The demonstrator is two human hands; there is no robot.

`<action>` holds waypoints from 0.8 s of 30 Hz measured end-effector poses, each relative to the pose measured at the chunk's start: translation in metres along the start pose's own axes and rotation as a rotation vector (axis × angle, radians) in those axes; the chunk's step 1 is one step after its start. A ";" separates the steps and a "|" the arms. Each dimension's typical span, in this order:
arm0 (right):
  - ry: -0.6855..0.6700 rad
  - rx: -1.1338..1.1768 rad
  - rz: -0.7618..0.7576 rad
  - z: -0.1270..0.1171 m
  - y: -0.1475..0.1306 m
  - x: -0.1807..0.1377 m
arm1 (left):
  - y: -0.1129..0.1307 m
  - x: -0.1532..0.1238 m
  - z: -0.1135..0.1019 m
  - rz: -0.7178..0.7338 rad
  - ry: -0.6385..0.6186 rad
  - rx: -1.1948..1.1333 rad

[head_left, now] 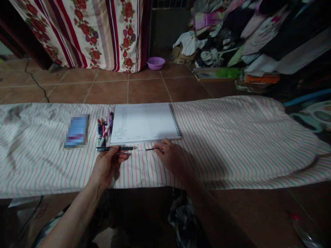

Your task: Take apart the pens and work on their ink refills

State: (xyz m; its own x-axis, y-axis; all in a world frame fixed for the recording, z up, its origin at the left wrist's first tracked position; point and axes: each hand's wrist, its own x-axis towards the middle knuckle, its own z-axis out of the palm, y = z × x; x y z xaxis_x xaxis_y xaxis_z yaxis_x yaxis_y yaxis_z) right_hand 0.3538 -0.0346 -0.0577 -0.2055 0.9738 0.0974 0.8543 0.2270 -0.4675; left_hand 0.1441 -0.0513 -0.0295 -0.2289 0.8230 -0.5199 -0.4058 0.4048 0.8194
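Note:
A black pen barrel lies level between the thumb and fingers of my left hand, one end pointing right. My right hand pinches a thin dark rod that looks like a pen refill, its pale tip facing the barrel across a small gap. Just beyond both hands rests an open spiral-bound pad with a blank white page and printed margins. Several pens and markers lie bunched along the pad's left edge.
A striped cloth covers the long, low surface. Left of the pens is a blurred-out phone-like object. On the tiled floor beyond are a purple basin, a floral curtain and a heap of clothes.

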 end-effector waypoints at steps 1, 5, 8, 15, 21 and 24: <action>0.003 0.005 0.001 0.000 0.000 0.000 | 0.000 0.000 0.000 -0.001 -0.001 -0.001; 0.017 0.026 0.005 0.000 0.001 0.000 | 0.000 0.000 0.001 -0.030 0.003 0.006; 0.018 0.032 0.006 -0.001 0.001 0.000 | 0.001 0.001 0.001 -0.067 0.019 -0.006; 0.029 0.032 0.019 -0.006 -0.002 0.000 | 0.000 0.002 0.001 -0.078 0.016 0.008; 0.013 -0.001 0.043 -0.015 -0.008 -0.002 | 0.000 0.000 0.001 -0.063 0.014 0.021; 0.014 0.026 0.043 -0.016 -0.009 -0.002 | 0.000 0.001 0.002 -0.065 0.011 0.024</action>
State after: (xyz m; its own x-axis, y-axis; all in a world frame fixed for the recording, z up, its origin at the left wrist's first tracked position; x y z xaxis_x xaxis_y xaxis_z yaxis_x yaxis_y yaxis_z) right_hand 0.3541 -0.0389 -0.0393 -0.1616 0.9829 0.0886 0.8497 0.1843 -0.4940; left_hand 0.1454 -0.0496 -0.0294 -0.2126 0.7904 -0.5746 -0.3992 0.4665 0.7893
